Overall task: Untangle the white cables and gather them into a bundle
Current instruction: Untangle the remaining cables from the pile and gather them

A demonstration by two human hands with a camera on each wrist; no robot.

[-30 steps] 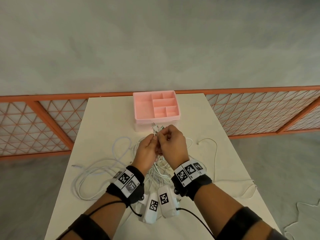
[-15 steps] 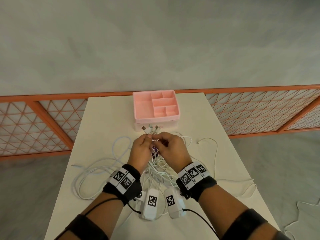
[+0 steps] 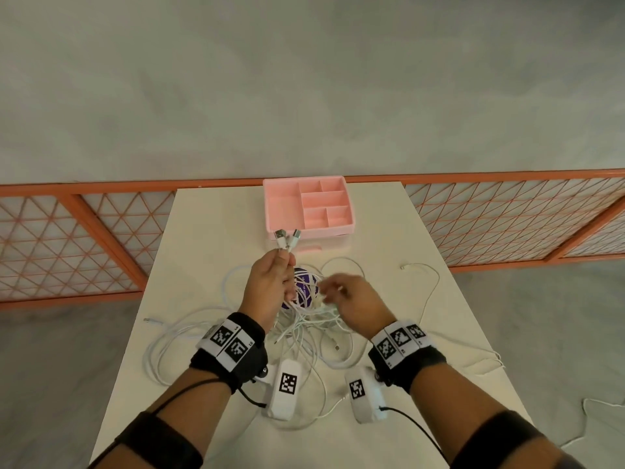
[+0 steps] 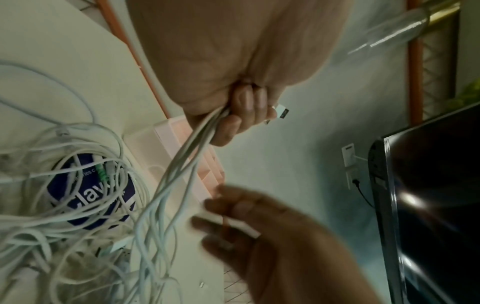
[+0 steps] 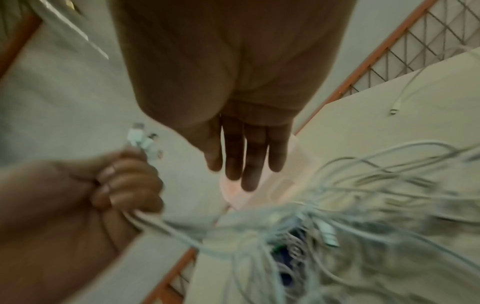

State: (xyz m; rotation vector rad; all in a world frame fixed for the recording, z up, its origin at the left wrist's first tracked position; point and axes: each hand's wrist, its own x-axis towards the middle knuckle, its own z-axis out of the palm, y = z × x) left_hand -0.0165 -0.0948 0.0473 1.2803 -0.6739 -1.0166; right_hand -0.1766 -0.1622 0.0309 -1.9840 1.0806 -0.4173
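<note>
White cables (image 3: 304,330) tangled mid-table; several ends gripped in left hand (image 3: 270,286). Right hand (image 3: 355,306) blurred in head view; wrist view shows straight, empty fingers (image 5: 246,158). Pink organizer (image 3: 309,206) far.

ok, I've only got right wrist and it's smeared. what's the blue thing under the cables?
Observer: A round blue-purple pack with white lettering. The tangle lies over it.
Operator: anything in the pink tray yet?
Observer: No. In the head view every compartment of the tray shows bare.
Operator: any loose ends off to the left?
Observer: One end lies near the left edge of the table, running from loops beside the left wrist.
</note>
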